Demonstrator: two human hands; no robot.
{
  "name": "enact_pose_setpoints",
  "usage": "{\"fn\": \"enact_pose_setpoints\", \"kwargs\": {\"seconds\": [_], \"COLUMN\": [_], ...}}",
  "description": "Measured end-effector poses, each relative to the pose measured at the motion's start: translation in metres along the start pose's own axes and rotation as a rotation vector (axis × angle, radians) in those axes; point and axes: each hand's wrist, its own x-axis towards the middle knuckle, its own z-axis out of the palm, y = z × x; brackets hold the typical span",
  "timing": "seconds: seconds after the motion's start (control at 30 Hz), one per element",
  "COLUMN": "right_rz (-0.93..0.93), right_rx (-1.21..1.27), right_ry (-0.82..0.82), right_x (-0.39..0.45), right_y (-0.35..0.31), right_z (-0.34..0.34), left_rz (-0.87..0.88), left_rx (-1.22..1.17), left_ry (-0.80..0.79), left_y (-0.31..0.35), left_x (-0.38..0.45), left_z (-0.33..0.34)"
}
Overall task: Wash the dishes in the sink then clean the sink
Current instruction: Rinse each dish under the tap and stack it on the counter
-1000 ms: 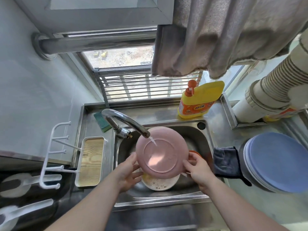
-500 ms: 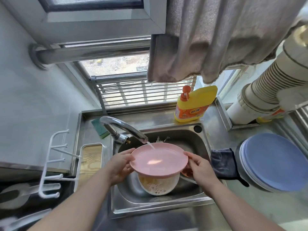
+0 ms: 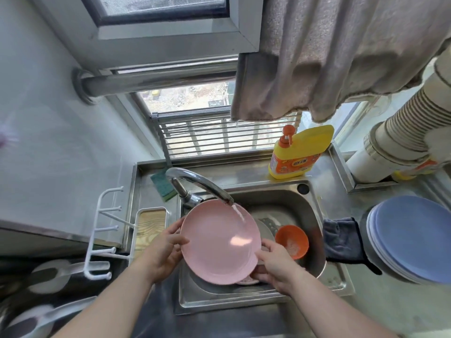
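- While the water runs from the tap [image 3: 200, 186], I hold the pink plate [image 3: 219, 242] over the sink [image 3: 314, 215] with both hands.
- My left hand [image 3: 163, 250] grips the left edge, thumb on top, and my right hand [image 3: 275, 264] grips the lower right edge.
- A moment ago the plate was flat and level under the tap. Now I have tipped it up toward me, so the water hits the top part and runs down (that should wash the soap off).
- With the plate tipped, I can see an orange bowl [image 3: 291, 241] down in the sink. It looks soapy inside.
- I think this plate is almost rinsed. It could go with the blue plates [image 3: 415, 237] on the right.
- The bowl still needs washing, and the sink has not been cleaned yet.
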Motion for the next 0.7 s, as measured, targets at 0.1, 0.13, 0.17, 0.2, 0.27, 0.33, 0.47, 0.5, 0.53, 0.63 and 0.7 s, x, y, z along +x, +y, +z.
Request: {"fn": "enact_pose_setpoints", "kwargs": {"seconds": [0.1,0.13,0.17,0.2,0.27,0.33,0.47,0.5,0.53,0.63,0.7], "right_rz": [-0.160,-0.212,-0.264,-0.312,-0.403,-0.496,-0.599,-0.595,-0.582,-0.493,-0.400], "right_rx": [0.084,0.102,0.098,0.075,0.033,-0.049,-0.166,-0.161,-0.157,-0.147,-0.171], "right_ry": [0.058,0.075,0.094,0.111,0.143,0.204,0.304,0.324,0.346,0.397,0.408], "right_x": [-0.004,-0.006,-0.009,-0.013,-0.021,-0.032,-0.048,-0.050,-0.051,-0.053,-0.049], "right_y": [-0.017,-0.024,-0.032,-0.038,-0.049,-0.058,-0.065,-0.064,-0.062,-0.052,-0.043], "right_z": [0.004,0.003,0.001,-0.002,-0.011,-0.022,-0.047,-0.053,-0.059,-0.071,-0.075], "left_rz": [0.032,0.041,0.048,0.046,0.017,-0.028,-0.096,-0.109,-0.124,-0.164,-0.190], "left_rx": [-0.031,-0.016,-0.003,0.020,0.070,0.102,0.109,0.120,0.140,0.245,0.326], "left_ry": [0.019,0.026,0.019,0.009,-0.025,-0.065,-0.180,-0.207,-0.214,-0.224,-0.231], "left_y": [0.000,0.000,0.000,0.000,-0.002,-0.005,-0.016,-0.018,-0.021,-0.028,-0.030], "left_x": [0.003,0.004,0.003,0.004,0.006,0.011,0.016,0.015,0.015,0.011,0.008], "left_z": [0.005,0.011,0.020,0.028,0.047,0.061,0.083,0.089,0.092,0.091,0.083]}}
